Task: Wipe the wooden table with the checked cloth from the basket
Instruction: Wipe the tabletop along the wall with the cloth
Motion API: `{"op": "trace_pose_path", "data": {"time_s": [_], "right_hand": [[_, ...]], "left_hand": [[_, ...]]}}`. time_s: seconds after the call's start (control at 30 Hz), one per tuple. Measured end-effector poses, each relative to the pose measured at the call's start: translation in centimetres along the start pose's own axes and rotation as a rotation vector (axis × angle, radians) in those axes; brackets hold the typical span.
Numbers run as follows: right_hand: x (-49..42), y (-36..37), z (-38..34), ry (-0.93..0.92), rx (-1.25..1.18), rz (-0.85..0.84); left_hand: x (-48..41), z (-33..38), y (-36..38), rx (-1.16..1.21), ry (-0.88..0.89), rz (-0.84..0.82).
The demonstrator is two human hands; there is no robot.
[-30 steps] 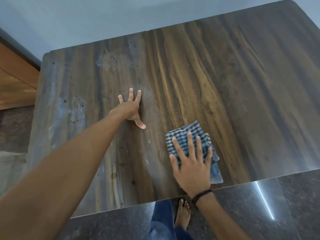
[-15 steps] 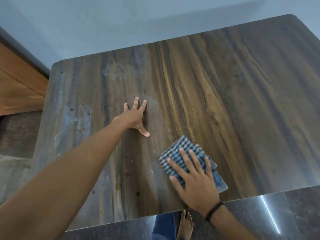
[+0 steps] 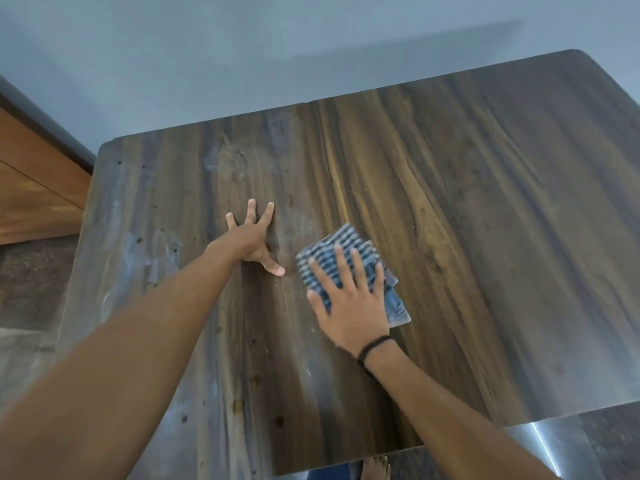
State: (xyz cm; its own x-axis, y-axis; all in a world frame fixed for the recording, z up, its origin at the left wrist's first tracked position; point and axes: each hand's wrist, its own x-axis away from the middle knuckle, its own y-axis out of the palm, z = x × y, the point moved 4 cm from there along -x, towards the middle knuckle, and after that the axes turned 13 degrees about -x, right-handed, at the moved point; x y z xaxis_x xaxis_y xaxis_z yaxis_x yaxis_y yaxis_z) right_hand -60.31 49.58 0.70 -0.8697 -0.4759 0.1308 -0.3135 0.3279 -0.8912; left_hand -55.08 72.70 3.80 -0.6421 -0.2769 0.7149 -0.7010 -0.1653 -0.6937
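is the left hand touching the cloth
No, the left hand rests on the table apart from the cloth, which only the right hand presses.

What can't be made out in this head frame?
- basket: out of frame in the head view.
- cloth: middle hidden under the right hand; checks smeared by blur.
- table: near-right corner cut off by the frame edge; near-left part hidden by the left forearm.
- Surface under the left hand: hidden by the palm.

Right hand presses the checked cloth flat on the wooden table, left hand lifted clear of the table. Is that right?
Not quite. The head view shows the left hand resting on the wooden table, fingers spread, not lifted. The right hand does press the checked cloth flat.
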Motion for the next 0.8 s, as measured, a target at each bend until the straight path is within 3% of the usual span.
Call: {"op": "trace_pose_path", "data": {"time_s": [0.1, 0.27, 0.4, 0.57, 0.7, 0.8], "right_hand": [[2.0, -0.7, 2.0, -0.125, 0.043, -0.097], [-4.6, -1.9, 1.6, 0.126, -0.039, 0.066], [-1.5, -0.9, 1.1, -0.062, 0.042, -0.041], [-7.8, -2.3, 2.3, 0.150, -0.047, 0.082], [-5.7, -0.8, 0.7, -0.046, 0.035, 0.018], [-8.8, -2.4, 2.9, 0.040, -0.006, 0.022]], "left_hand": [[-0.3, 0.0, 0.4, -0.004, -0.002, 0.000], [-0.4, 0.2, 0.1, -0.030, -0.004, -0.006], [-0.3, 0.1, 0.2, -0.035, 0.006, -0.006], [-0.2, 0.1, 0.0, -0.012, 0.016, -0.012], [-0.2, -0.4, 0.3, -0.018, 0.044, 0.008], [-0.4, -0.4, 0.4, -0.020, 0.054, 0.013]]}}
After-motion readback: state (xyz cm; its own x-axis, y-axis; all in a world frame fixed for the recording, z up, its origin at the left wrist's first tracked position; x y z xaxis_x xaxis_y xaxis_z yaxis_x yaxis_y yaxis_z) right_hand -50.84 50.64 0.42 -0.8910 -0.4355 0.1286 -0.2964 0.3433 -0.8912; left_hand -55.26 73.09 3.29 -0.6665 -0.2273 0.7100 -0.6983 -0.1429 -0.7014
